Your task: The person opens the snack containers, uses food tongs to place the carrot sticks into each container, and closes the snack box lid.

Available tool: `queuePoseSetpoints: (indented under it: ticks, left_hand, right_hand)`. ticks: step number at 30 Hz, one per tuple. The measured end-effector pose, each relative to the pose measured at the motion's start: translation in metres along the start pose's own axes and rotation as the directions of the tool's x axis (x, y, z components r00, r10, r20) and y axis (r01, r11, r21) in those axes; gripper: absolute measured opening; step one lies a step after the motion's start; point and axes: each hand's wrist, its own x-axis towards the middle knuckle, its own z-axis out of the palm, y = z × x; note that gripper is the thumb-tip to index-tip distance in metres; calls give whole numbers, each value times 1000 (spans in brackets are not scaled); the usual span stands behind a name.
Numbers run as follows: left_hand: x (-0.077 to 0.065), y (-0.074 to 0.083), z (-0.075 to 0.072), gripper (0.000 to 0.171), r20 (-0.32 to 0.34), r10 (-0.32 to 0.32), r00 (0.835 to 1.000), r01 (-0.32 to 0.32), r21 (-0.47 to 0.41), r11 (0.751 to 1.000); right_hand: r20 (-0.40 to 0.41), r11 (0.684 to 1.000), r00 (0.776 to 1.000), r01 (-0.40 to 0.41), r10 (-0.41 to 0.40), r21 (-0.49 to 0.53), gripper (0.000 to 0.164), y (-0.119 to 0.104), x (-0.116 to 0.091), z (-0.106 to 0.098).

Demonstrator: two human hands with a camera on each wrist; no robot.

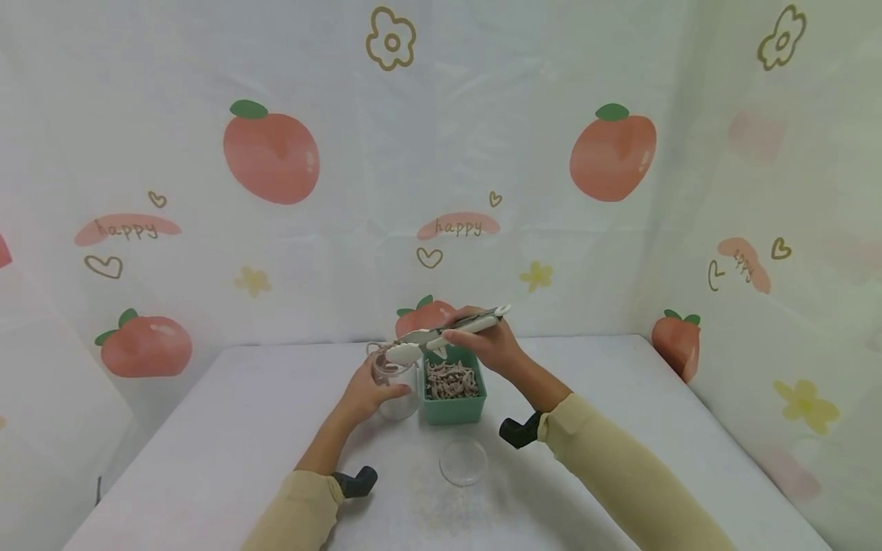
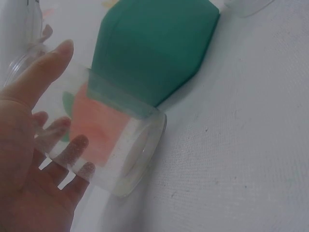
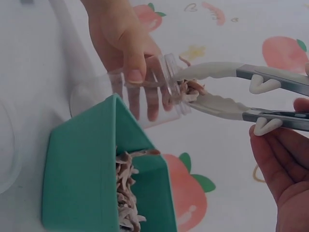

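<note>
A clear plastic jar [image 1: 398, 405] stands on the table with my left hand [image 1: 361, 394] curled around its upper part. In the left wrist view its transparent base [image 2: 137, 157] shows with nothing in it. My right hand [image 1: 498, 348] grips white-and-grey kitchen tongs [image 3: 217, 70]. Their scalloped tips are at the jar's mouth, with a clump of brownish, dried-looking strips [image 3: 192, 90] between them. Right of the jar is a green box [image 1: 452, 414] holding many similar strips [image 1: 451, 380]; what they are cannot be told for certain.
A round clear lid [image 1: 463, 463] lies on the white table [image 1: 592, 467] in front of the green box. Behind the table hangs a white cloth [image 1: 331, 252] printed with peaches, and it continues along the right side.
</note>
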Motion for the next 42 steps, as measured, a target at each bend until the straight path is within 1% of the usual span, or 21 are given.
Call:
queuePoseSetpoints:
  ticks: [3, 10, 15, 18, 22, 25, 27, 32, 34, 37, 42]
  left_hand:
    - [1, -1, -1, 86, 3, 9, 1000, -8, -2, 1000]
    - [1, -2, -2, 84, 3, 41, 999, -41, 0, 999]
    - [0, 0, -1, 84, -2, 15, 1000, -15, 20, 1000]
    - [1, 0, -1, 87, -3, 4, 1000, -4, 20, 1000]
    - [1, 0, -2, 90, 9, 14, 1000, -14, -19, 1000]
    - [1, 0, -1, 89, 18, 23, 1000, -22, -38, 999]
    - [0, 0, -1, 87, 19, 26, 999, -25, -36, 999]
    - [0, 0, -2, 80, 22, 22, 1000, -22, -8, 1000]
    - [0, 0, -2, 78, 15, 20, 1000, -20, -1, 1000]
    - [0, -1, -2, 78, 4, 23, 1000, -23, -3, 1000]
    - [-1, 0, 0, 80, 5, -2, 1000, 2, -6, 1000]
  right_hand:
    - [11, 1000, 1000, -12, 12, -18, 18, 1, 1, 0]
    - [43, 998, 999, 29, -27, -57, 20, -2, 3, 1]
    - [47, 999, 999, 11, -8, -51, 21, -1, 3, 1]
    - [51, 999, 999, 11, -9, -40, 21, -1, 3, 1]
    - [54, 999, 999, 6, -4, -38, 22, -1, 3, 0]
    - [49, 999, 999, 4, -2, -47, 22, -2, 2, -1]
    - [40, 999, 999, 4, -2, -37, 22, -2, 2, -2]
    - [22, 997, 999, 30, -32, 77, 22, -1, 2, -3]
    - [23, 994, 999, 39, -41, 100, 21, -1, 2, -2]
    - [32, 997, 999, 29, -31, 70, 20, -1, 3, 2]
    - [66, 999, 998, 14, -17, 42, 20, -2, 2, 8]
